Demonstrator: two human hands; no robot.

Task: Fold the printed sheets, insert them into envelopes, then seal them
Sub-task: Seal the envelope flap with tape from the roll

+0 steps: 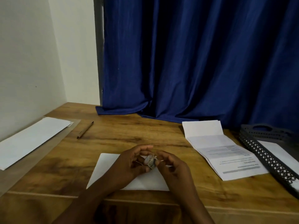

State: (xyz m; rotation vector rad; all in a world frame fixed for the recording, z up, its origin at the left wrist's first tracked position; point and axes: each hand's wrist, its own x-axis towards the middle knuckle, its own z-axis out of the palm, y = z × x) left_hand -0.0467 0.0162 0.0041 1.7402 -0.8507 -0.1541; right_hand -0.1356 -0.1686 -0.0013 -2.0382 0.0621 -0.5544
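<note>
- Nearest cam: both forearms come in from the bottom edge, hands meeting over a white envelope (105,168) that lies flat on the table (129,131), close to its front edge
- Left hand (129,164) has fingers curled round a small tape roll (150,161); right hand (171,165) curls in at the same roll, fingertips at its edge, prob. picking for the tape end, though the exact pinch is too blurred to tell
- Far left: stack of blank envelopes (30,139) near the wall, well apart from the hands; a pen (85,130) lies just right of it
- Centre: the working envelope sits under the hands; can't tell if its flap is down or if a sheet is inside
- Right: tri-folded printed sheets (226,152), partly sprung open, near the curtain (194,62)
- Far right: black lattice tray (265,154) with a white piece inside, looks like one finished envelope
- Progress, my read: sealing step on this envelope; at least the folded sheets at right are left to insert & seal, blanks at left waiting
- Room: wide bare wood betw. pen and sheets, plenty of space to swing; tight spots are the front table edge under the wrists and the tray rim at right; wall closes off the left
</note>
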